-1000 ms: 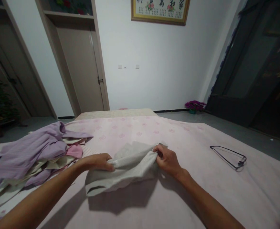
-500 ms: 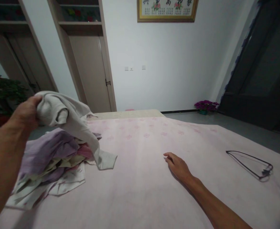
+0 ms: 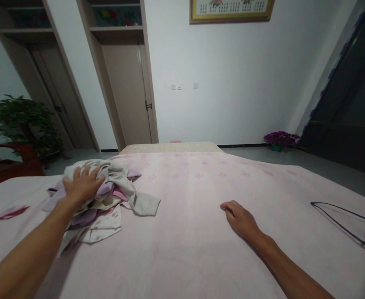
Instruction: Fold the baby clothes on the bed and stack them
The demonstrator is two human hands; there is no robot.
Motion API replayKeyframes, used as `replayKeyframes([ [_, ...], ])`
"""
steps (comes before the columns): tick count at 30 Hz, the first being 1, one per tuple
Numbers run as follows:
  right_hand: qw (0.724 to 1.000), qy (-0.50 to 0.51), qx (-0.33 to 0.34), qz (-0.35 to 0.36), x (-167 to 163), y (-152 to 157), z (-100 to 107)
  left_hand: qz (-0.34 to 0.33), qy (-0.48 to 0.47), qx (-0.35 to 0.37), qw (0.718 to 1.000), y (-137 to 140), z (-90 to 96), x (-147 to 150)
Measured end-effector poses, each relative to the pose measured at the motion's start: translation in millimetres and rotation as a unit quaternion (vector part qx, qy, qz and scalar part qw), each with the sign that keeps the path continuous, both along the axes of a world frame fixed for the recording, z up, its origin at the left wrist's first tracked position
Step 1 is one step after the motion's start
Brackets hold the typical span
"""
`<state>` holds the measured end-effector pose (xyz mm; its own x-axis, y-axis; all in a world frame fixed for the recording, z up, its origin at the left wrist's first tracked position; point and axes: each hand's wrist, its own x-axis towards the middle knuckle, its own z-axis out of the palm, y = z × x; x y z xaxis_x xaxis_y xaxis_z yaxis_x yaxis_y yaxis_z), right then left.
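Your right hand [image 3: 240, 219] rests empty between four and five o'clock on the pink cloth [image 3: 182, 249], fingers loosely curled. At eight o'clock, your left hand [image 3: 82, 185], fingers spread, lies on the grey garment [image 3: 120, 173] atop the clothes pile [image 3: 103, 214]. A light, flat press should settle it best; dragging sideways could topple the heap.

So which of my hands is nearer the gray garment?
Left: your left hand lies on top of the gray garment; your right hand is apart, off to its right.

Purple garment [image 3: 105, 189] partly hidden beneath grey garment [image 3: 118, 173]
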<state>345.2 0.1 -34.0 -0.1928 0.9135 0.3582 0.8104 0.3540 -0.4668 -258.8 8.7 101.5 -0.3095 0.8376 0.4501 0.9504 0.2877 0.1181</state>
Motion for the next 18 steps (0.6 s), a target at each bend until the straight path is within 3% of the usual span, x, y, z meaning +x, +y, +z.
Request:
replayKeyframes([
  [3, 1.0, -0.003, 0.0, 0.007, 1, 0, 0, 0.052, 0.022, 0.023, 0.998, -3, -27.3, -2],
  [5, 1.0, -0.004, -0.002, 0.006, 1, 0, 0, 0.052, 0.022, 0.028, 0.998, -5, -34.6, -6],
  [18, 1.0, -0.001, -0.009, 0.002, 0, -1, 1, 0.031, 0.025, 0.109, 0.993, -16, -39.7, 3],
])
